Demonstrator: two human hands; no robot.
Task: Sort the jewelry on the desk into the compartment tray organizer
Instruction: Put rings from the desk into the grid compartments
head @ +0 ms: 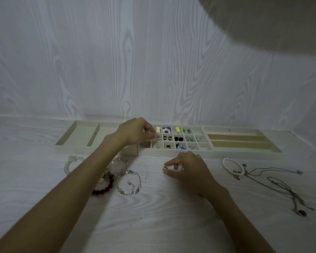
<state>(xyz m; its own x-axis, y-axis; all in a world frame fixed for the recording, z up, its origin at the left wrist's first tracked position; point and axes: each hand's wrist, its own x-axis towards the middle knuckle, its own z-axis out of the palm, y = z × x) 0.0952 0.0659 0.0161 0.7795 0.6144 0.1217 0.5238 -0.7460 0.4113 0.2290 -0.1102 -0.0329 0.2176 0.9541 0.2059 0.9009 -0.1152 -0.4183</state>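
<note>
A cream compartment tray organizer (173,153) lies along the back of the desk; its middle grid holds several small earrings and charms. My left hand (135,131) hovers over the grid's left cells, its fingers curled and pinching a small pale piece. On the desk in front of the tray, my right hand (188,168) pinches a small gold ring (164,168) between thumb and forefinger. Several beaded bracelets (129,182) lie at the left, partly under my left forearm. A pearl bracelet (233,166) and dark cord necklaces (281,181) lie at the right.
The tray's left section (80,133) has wide bare compartments, and its right section (241,141) has long slots. A wood-grain wall rises right behind the tray. A pale blurred shape covers the top right corner.
</note>
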